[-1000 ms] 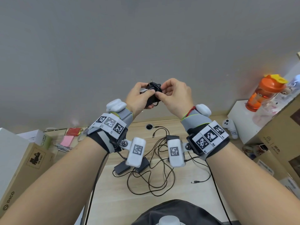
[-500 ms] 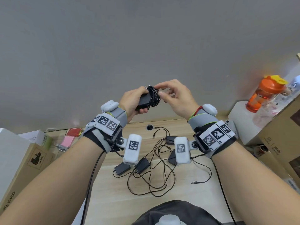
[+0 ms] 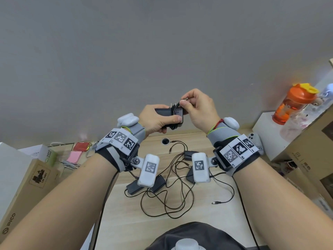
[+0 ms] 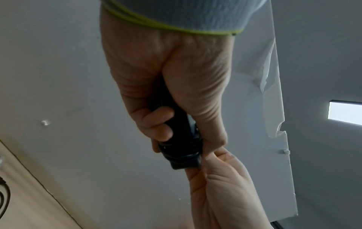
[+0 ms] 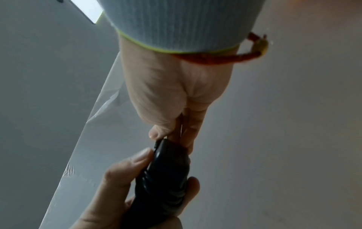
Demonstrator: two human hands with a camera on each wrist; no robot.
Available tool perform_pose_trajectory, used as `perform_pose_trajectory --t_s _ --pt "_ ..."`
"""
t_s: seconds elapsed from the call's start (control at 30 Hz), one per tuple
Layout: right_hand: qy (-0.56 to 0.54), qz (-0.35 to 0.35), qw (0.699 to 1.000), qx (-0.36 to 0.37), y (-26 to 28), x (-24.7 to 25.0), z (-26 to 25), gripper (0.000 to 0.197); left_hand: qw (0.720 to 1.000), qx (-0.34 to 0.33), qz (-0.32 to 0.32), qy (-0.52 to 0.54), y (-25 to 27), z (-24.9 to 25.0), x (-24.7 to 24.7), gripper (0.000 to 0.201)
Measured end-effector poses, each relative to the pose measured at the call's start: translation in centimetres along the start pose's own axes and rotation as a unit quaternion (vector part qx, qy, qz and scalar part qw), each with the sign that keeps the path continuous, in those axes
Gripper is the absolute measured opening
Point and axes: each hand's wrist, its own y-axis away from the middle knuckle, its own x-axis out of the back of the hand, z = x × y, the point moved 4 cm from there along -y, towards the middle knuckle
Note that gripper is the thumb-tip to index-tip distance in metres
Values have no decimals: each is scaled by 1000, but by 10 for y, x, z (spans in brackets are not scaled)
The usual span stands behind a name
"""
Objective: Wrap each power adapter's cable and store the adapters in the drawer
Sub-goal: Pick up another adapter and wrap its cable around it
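Plain grey wall (image 3: 162, 51), light wooden desk (image 3: 126, 222), cardboard boxes (image 3: 27, 181)

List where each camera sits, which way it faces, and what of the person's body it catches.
Head: worn on the head, looking forward and down; both forearms, left hand and right hand raised over the desk.
Left wrist: looks along the left hand toward wall and ceiling; the right hand enters below.
Right wrist: looks along the right hand; left fingers enter below.
Shared: all three show the black adapter with cable wrapped round it, held between both hands.
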Motion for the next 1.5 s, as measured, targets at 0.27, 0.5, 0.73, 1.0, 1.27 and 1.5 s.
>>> perform_pose_trajectory --t_s 0.27,0.5,0.73,1.0,1.27,1.5 --pt "-85 -69 991 -70 11 -6 12 21 1000 2 8 -20 -2 -10 -2 41" --pt "-111 -3 980 -163 40 0 39 16 996 -2 -48 -69 1 -32 -28 57" --pt "-163 16 945 -284 86 9 83 12 988 10 -128 -87 5 -72 -65 46" --pt "-158 112 907 -373 167 23 132 16 973 55 -215 -71 14 -133 -129 47" --pt "-140 158 877 -432 226 36 169 19 965 47 -246 -81 42 -164 -174 51" --pt "-193 60 866 -457 264 55 160 40 972 67 -221 -40 74 -164 -208 64"
